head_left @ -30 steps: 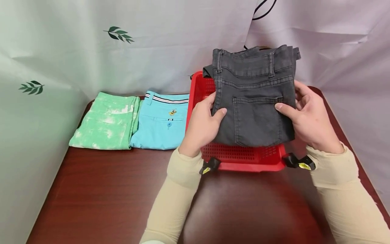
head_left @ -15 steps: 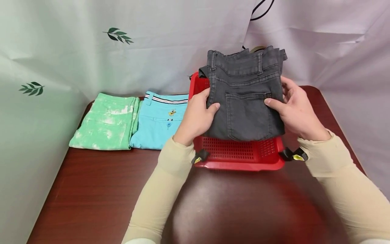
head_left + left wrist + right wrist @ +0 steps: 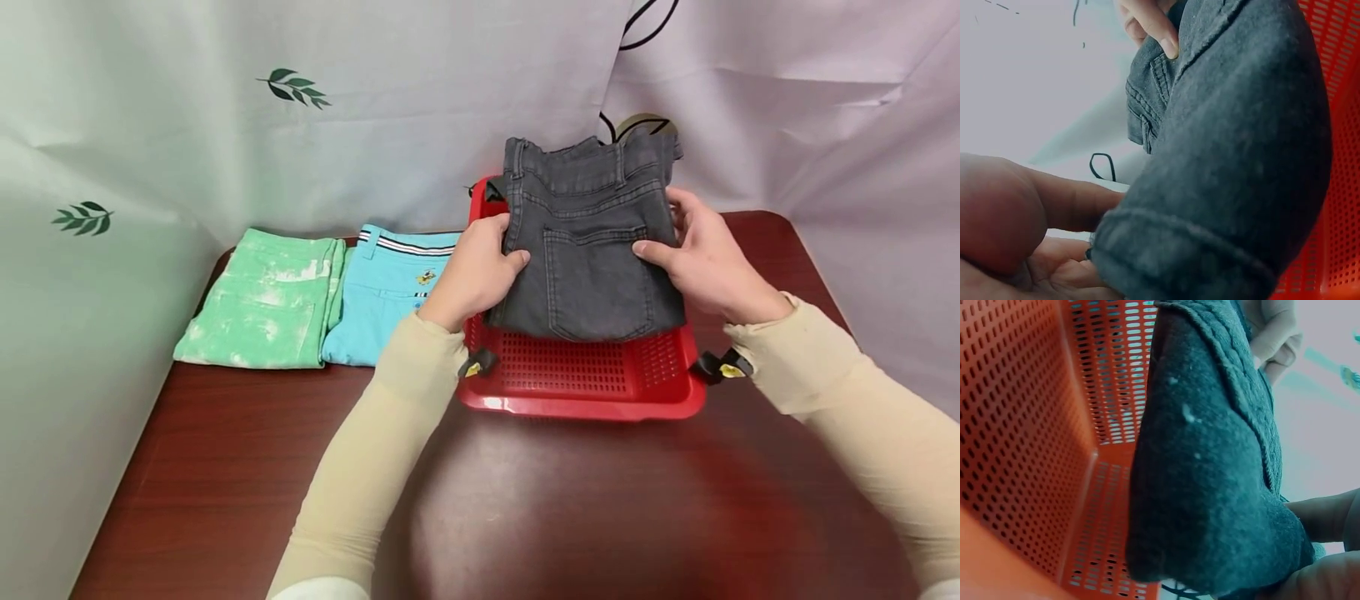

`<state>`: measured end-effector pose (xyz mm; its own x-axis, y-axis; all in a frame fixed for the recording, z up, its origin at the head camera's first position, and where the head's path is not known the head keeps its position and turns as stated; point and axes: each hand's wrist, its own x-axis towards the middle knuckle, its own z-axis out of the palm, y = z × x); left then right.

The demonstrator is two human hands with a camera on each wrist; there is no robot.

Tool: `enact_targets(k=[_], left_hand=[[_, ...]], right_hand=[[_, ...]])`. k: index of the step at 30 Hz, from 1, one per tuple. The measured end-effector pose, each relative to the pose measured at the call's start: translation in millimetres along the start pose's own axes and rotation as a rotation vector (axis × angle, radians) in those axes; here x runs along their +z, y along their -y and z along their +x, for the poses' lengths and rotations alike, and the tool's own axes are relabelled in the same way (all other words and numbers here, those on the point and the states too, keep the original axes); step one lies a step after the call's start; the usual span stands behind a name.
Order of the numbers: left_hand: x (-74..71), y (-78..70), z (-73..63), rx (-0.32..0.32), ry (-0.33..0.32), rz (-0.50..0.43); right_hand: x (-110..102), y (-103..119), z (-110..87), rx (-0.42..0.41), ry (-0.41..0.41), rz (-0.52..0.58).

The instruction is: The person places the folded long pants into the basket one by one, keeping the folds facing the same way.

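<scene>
Folded dark grey jeans (image 3: 596,283), back pocket and waistband facing me, are held over a red perforated basket (image 3: 577,408) in the head view. My left hand (image 3: 477,271) grips their left edge, thumb on the front and fingers behind. On the right edge my right hand (image 3: 708,258) pinches the cloth, its thumb beside the pocket. The left wrist view shows the jeans' thick folded edge (image 3: 1229,144) between the left thumb and fingers. In the right wrist view the folded bottom of the jeans (image 3: 1204,469) hangs beside the basket's wall (image 3: 1016,412).
Folded green and white mottled trousers (image 3: 262,304) lie at the table's back left. Folded light blue trousers (image 3: 367,317) lie between them and the basket, partly behind the left arm. A white curtain (image 3: 420,108) and a black cable (image 3: 648,29) are behind the dark red table (image 3: 247,467).
Both hands have moved left with the jeans, which now sit slightly lower in view over the basket. More of the basket's right side shows. The green and blue trousers have stayed put.
</scene>
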<state>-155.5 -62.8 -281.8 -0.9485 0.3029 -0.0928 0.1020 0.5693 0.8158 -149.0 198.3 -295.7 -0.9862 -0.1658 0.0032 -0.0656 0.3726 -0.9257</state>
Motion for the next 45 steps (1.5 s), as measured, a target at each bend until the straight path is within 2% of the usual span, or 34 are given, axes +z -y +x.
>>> enact_targets(k=[6, 9, 17, 23, 29, 33, 39, 45], left_hand=[[-0.6, 1.6, 7.9, -0.079, 0.054, 0.040], [-0.4, 4.4, 11.8, -0.097, 0.072, 0.078], [2.0, 9.5, 22.3, -0.139, 0.117, 0.215], [2.9, 9.7, 24.2, -0.185, 0.125, 0.204], [6.2, 12.0, 26.8, -0.194, 0.118, 0.225], [9.9, 13.9, 27.5, -0.191, 0.107, 0.261], [16.6, 16.7, 27.5, -0.178, 0.109, 0.297], [23.6, 21.3, 27.1, -0.187, 0.134, 0.299]], right_hand=[[1, -6, 10.0, 0.067, 0.060, 0.018], [2, -7, 14.3, 0.111, 0.106, 0.009], [0, -9, 22.1, 0.204, 0.215, -0.093], [-1, -9, 28.2, 0.220, 0.277, -0.080], [-3, -10, 32.9, 0.235, 0.363, -0.048], [-1, -12, 32.3, 0.255, 0.391, -0.046], [-1, -17, 34.0, 0.292, 0.421, 0.026], [-1, -23, 35.2, 0.365, 0.501, 0.217]])
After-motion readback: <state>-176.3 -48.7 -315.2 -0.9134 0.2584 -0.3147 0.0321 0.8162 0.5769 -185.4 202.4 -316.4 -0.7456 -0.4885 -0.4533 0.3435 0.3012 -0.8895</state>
